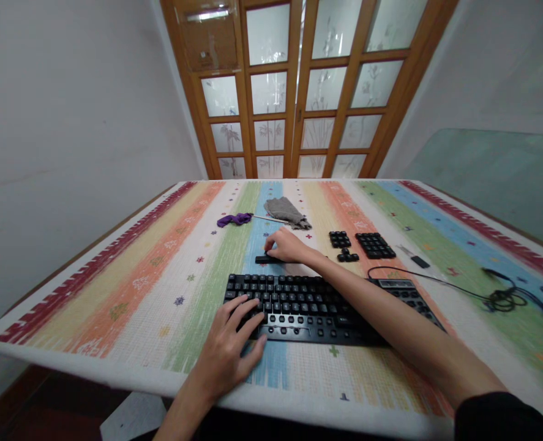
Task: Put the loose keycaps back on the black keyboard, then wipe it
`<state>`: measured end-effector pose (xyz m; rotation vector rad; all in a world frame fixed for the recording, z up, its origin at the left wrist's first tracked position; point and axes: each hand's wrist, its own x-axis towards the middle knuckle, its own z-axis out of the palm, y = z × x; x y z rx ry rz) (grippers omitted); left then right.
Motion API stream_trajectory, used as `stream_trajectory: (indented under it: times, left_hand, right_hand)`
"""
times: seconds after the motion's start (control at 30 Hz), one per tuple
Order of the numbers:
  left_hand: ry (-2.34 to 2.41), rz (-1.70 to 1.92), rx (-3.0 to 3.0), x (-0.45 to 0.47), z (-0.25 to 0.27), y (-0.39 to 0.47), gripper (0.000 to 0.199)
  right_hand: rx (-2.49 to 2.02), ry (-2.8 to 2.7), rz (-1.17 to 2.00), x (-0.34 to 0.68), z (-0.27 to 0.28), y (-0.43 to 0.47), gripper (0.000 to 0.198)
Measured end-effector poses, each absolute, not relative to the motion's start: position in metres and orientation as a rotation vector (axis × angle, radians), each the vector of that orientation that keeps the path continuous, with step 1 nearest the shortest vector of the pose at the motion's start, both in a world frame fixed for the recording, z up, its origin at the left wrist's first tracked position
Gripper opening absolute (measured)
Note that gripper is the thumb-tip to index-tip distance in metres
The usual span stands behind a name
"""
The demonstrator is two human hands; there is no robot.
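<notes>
White walls and a wooden glazed double door [299, 92] back a counter [128, 288] covered in a striped multicolour woven cloth. Black wired computer keyboard [299, 303] lies near the front edge, part of its bottom row looks stripped of caps, pale sockets showing. Left hand [228, 352] rests flat on the keyboard's left end, fingers [246, 306] spread loose over the keys, holding nothing, seems to steady the board. Right hand [287, 245] reaches past the keyboard's far edge, fingers curled down narrow onto a long black bar keycap [267, 260] lying on the cloth just beyond the board; touching it for sure, cannot tell if it is actually pinched or only pressed. Judged step: handling the long keycap, caps sorted off the board. Next move would call for a firm pinch at the bar and lifting it level, left hand keeping the board from sliding. Around: two blocks of loose black keycaps [374, 245] and a smaller cluster [347, 257] laid out to the right, well apart from the right hand; grey crumpled rag [287, 211] and a thin stick with purple cloth end [234, 219] further back; small black-and-silver tool [415, 258] by the cable; black keyboard cable [501, 299] coiled far right. Right forearm crosses over the board's right half, hiding keys there; nothing else blocks the bar keycap
</notes>
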<state>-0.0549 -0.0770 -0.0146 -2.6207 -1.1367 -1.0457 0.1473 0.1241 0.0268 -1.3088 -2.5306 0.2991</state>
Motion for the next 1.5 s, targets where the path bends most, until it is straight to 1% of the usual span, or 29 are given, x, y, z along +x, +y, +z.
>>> stream_trajectory:
  times: [0.1,0.23,0.33,0.47,0.6,0.77,0.87,0.97,1.1,1.23,1.33,1.5]
  left_hand:
    - [-1.158,-1.08,-2.619,-0.059,-0.015,-0.077,0.028]
    - [-1.185,-1.123,-2.713,-0.067,-0.017,-0.077,0.042]
    - [-1.263,-1.169,-2.72,-0.068,-0.017,-0.078,0.047]
    - [-1.35,-1.231,-2.608,-0.064,-0.015,-0.079,0.044]
    - [-1.284,-1.265,-2.586,-0.061,-0.013,-0.078,0.044]
    - [-1.25,-1.246,-2.581,-0.06,-0.012,-0.076,0.042]
    - [-1.268,-1.231,-2.583,-0.058,-0.009,-0.073,0.04]
    - [-1.286,-1.214,-2.593,-0.053,-0.006,-0.071,0.039]
    - [-1.283,-1.196,-2.612,-0.047,-0.002,-0.072,0.036]
    - [-1.267,-1.202,-2.623,-0.044,-0.002,-0.074,0.027]
    - [-1.252,-1.203,-2.641,-0.043,-0.003,-0.075,0.022]
    - [-1.223,-1.206,-2.644,-0.04,-0.003,-0.075,0.022]
  right_hand:
    - [-1.319,-2.53,0.325,0.147,0.026,0.128,0.019]
    - [-1.326,-2.511,0.353,0.145,0.024,0.13,0.017]
    - [-1.328,-2.478,0.365,0.143,0.022,0.131,0.015]
    - [-1.314,-2.399,0.368,0.14,0.025,0.131,0.016]
    - [-1.252,-2.308,0.363,0.144,0.038,0.119,0.019]
    - [-1.112,-2.31,0.41,0.158,0.051,0.065,0.017]
    - [-0.928,-2.331,0.511,0.167,0.05,0.024,0.015]
    - [-0.843,-2.366,0.59,0.171,0.045,-0.007,0.019]
    - [-0.827,-2.413,0.647,0.172,0.034,-0.024,0.024]
    - [-0.78,-2.423,0.564,0.17,0.025,-0.026,0.024]
    - [-0.739,-2.444,0.443,0.167,0.022,-0.027,0.019]
    - [-0.744,-2.475,0.301,0.164,0.019,-0.028,0.015]
